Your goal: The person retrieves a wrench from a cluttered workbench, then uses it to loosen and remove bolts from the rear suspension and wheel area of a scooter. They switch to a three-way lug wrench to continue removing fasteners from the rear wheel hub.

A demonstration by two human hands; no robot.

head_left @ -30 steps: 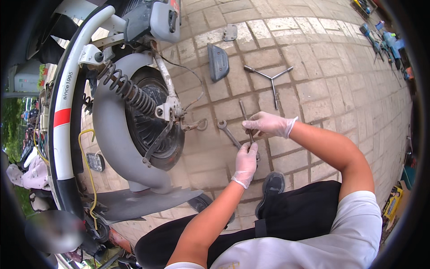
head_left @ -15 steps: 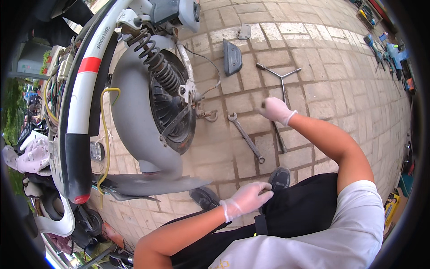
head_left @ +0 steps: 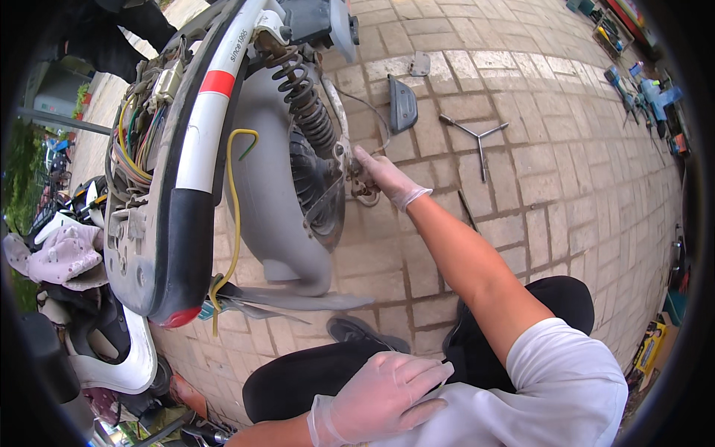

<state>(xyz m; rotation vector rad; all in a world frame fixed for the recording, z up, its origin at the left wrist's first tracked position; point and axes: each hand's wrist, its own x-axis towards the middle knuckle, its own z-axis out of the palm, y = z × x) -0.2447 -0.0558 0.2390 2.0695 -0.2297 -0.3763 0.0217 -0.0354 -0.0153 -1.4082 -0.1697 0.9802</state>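
My right hand, in a thin clear glove, reaches to the axle end at the hub of the scooter's rear wheel. Its fingers close around the small parts there, and what they grip is hidden. A coil-spring shock absorber rises just above the hand. Beside it sits a curved metal hook-like bracket. Low in front of my body, my gloved left hand hangs over my lap, fingers loosely bent and thumb apart, with nothing visible in it.
On the paving lie a three-armed socket wrench, a dark bar and a dark grey plastic cover. Power tools stand at the far right. A yellow hose hangs by the white scooter body. Another person's dark-clothed legs show at upper left.
My right hand has moved left from above the tools to the wheel's axle. My left hand has come nearer my body. The combination spanner is now hidden behind my right forearm.
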